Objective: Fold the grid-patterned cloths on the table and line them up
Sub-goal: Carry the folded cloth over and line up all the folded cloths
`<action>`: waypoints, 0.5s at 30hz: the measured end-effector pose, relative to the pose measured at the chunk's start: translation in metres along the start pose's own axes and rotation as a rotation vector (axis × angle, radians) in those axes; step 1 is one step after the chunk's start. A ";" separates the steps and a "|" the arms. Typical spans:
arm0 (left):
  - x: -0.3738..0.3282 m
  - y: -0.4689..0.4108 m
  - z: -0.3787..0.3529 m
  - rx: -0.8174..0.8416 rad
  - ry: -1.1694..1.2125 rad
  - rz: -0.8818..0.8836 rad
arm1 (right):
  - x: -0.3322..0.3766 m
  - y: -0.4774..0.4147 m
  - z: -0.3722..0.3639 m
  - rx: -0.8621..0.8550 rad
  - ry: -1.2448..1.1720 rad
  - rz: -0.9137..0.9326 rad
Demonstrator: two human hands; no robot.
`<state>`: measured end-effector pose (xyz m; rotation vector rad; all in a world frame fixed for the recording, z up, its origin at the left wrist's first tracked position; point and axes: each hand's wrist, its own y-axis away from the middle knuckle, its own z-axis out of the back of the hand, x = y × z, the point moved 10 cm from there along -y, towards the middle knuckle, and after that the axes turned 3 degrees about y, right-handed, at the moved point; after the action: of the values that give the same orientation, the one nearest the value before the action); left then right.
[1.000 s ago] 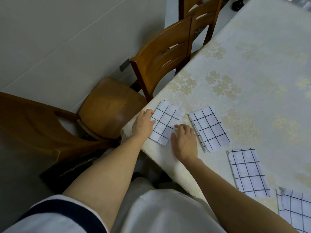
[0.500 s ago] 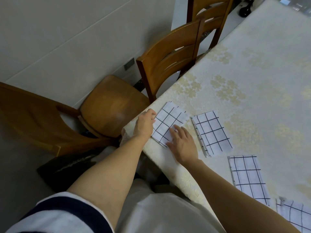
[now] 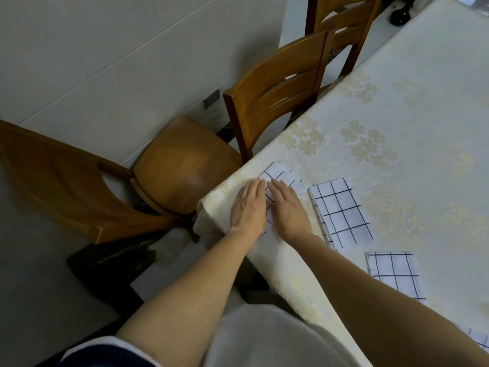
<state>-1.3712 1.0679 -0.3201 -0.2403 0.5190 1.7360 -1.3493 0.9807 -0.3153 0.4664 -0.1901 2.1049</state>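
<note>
A small folded white cloth with a black grid (image 3: 281,175) lies at the table's near-left corner. My left hand (image 3: 248,205) and my right hand (image 3: 288,209) lie flat on it side by side, fingers together, covering most of it. To its right sits a second folded grid cloth (image 3: 341,211), and a third folded grid cloth (image 3: 394,274) lies nearer me by my right forearm. The corner of a fourth grid cloth (image 3: 480,340) shows at the bottom right edge.
The table (image 3: 397,115) has a cream floral cover. A wooden chair (image 3: 275,94) is pushed against the table's left side, another chair (image 3: 341,19) stands behind it, and a third chair (image 3: 79,186) stands out to the left by the corner.
Both hands have come together on top of the leftmost cloth; the left hand moved from the cloth's left edge onto it. The view has shifted a little.
</note>
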 end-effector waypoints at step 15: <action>0.041 0.011 -0.030 0.298 -0.320 0.014 | -0.056 -0.020 0.002 0.366 0.366 -0.114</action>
<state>-1.3951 1.0879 -0.3619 0.2498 0.5337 1.6448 -1.3049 0.9473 -0.3364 0.2867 0.4290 2.0744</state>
